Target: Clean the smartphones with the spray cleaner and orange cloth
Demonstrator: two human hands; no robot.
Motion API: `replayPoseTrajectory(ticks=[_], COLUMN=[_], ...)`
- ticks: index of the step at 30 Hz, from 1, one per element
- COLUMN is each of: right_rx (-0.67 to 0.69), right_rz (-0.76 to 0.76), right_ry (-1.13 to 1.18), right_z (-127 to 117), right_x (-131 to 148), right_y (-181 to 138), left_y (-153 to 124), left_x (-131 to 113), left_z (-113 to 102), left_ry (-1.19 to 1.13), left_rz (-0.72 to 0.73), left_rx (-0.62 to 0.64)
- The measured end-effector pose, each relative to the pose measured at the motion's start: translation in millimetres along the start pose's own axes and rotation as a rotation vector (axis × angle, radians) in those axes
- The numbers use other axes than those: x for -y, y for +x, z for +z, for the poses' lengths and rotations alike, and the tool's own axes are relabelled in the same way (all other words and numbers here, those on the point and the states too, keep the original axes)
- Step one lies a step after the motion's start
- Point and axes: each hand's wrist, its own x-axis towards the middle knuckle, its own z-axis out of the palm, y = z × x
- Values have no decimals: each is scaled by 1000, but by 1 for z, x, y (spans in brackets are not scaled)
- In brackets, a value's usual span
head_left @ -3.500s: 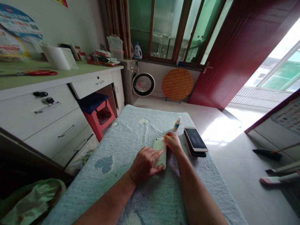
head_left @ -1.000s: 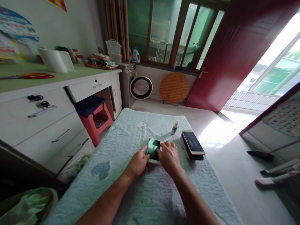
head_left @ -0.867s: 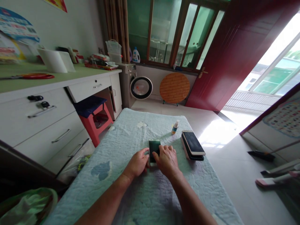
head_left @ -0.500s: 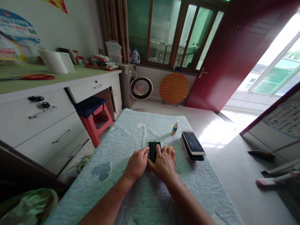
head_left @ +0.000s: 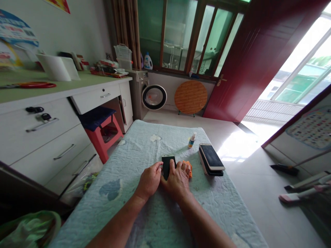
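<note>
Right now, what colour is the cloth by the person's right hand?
Orange. The cloth shows best in the head view, partly hidden by the right hand.

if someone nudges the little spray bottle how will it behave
The spray bottle would probably tip easily, standing narrow and upright on the wrinkled cover. Once down, its rounded body might roll a little. Its small size suggests it is light.

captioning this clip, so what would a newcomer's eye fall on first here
Probably the big red door at upper right, standing open beside bright daylight. Then the middle of the quilted cover, where the left hand touches the left edge of a phone and the right hand lies over its screen, an orange cloth showing beside the fingers. The round wooden top beyond also stands out.
</note>
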Motion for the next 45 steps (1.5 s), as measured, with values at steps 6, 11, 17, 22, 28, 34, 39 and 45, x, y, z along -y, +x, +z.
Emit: replayPoseTrajectory(ticks=[6, 11, 17, 22, 28, 34, 39, 45], right_rx=[-22, -88, -170, -213, -338, -372, -303, -257], right_rz=[-30, -78, -107, -134, -15, 306, 456, 485], right_ry=[34, 59, 124, 205, 253, 170, 101, 67], right_z=[-9, -11, -14, -25, -41, -51, -52, -51], right_x=[-6, -12, -22, -30, -66, -124, -146, -148], right_y=[1, 3, 7, 11, 26, 42, 45, 46], left_y=[0, 0, -1, -5, -6, -5, -6, -5], left_x=[1, 5, 5, 1, 0, 2, 2, 5], left_z=[-1, 1, 3, 2, -1, 1, 2, 2], left_ry=[-34, -158, -346, -420, -382, -374, -357, -359], left_rz=[6, 38, 82, 136, 122, 124, 116, 104], left_rx=[-12, -41, -2, 34, -13, -57, -25, 4])
